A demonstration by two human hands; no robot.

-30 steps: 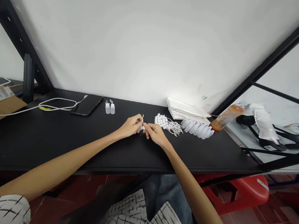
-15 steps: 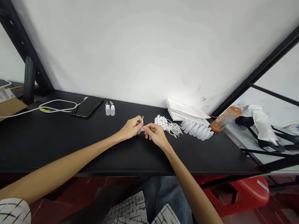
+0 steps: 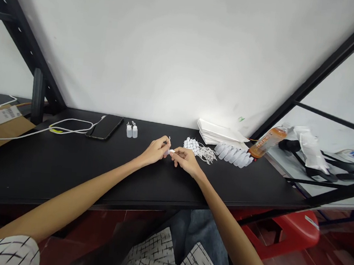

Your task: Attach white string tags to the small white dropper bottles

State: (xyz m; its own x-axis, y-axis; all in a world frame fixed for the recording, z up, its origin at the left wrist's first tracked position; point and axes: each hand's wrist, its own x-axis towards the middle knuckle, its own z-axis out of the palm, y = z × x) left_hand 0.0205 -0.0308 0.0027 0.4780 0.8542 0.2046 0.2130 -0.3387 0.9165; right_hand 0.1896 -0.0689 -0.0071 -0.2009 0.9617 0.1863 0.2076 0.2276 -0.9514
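Observation:
In front of me my left hand [image 3: 158,149] is closed around a small translucent plastic bottle [image 3: 167,152], mostly hidden by the fingers. A short white cord stands up above those fingertips. Right beside it, my right hand [image 3: 185,159] pinches a small white cap [image 3: 171,151] at the bottle's end; whether the two are joined I cannot tell. Two small bottles [image 3: 132,131] with capped, corded tops stand at the back, left of my hands. To the right lie a cluster of white caps [image 3: 191,144] with cords [image 3: 206,154] and a row of uncapped bottles [image 3: 233,155].
A dark phone [image 3: 105,126] with a white cable [image 3: 70,120] lies on the black table [image 3: 97,170], near a cardboard box [image 3: 3,125]. Stacked white packets [image 3: 221,133] and an orange drink bottle [image 3: 269,141] are at the back right. Black shelf posts [image 3: 325,49] flank the table.
The white cap shows more plainly between my fingertips now. Both hands stay almost in place, and the view has shifted slightly.

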